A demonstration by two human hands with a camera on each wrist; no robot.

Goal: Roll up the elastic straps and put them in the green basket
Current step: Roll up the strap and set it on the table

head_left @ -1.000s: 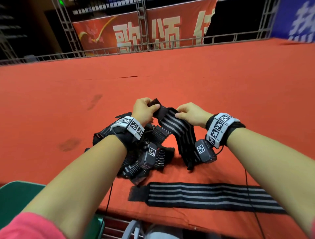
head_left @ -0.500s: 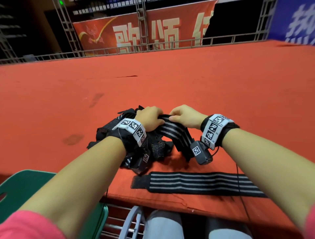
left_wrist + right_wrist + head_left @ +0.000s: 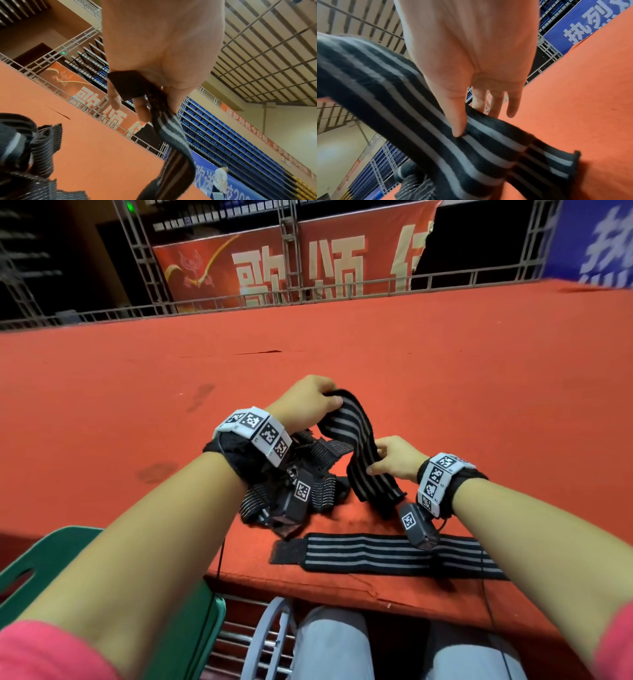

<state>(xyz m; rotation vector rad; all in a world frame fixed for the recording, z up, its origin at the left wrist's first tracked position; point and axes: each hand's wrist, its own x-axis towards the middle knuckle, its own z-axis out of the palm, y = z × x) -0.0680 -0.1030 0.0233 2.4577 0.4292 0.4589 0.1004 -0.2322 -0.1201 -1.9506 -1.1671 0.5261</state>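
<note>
1. Held strap (image 3: 356, 446): black elastic with grey stripes, lifted off the red table (image 3: 445, 364) in an arch above the strap pile. Its far end is in the left hand, its middle in the right hand, and its near end droops to the table just right of the pile.

2. Left hand (image 3: 305, 402): fingers curled round the plain black end of the held strap; in the left wrist view that end (image 3: 126, 83) is folded over the fingers (image 3: 142, 109) and the striped length hangs down from the fist. The hand sits above the far side of the pile.

3. Right hand (image 3: 394, 460): to the right of the pile, pinching the held strap between thumb (image 3: 455, 119) and forefinger at mid-length; the other three fingers are straight and loose, off the cloth.

4. Strap pile (image 3: 308, 494): a tangled heap of the same black striped straps on the table, partly hidden under the left wrist.

5. Flat strap (image 3: 387, 556): one strap laid out straight on the table, on the near side of the pile, along the table's front edge.

6. Green basket (image 3: 61, 546): below the table edge, to the near left of the pile, mostly covered by the left forearm; its contents cannot be seen.
</note>
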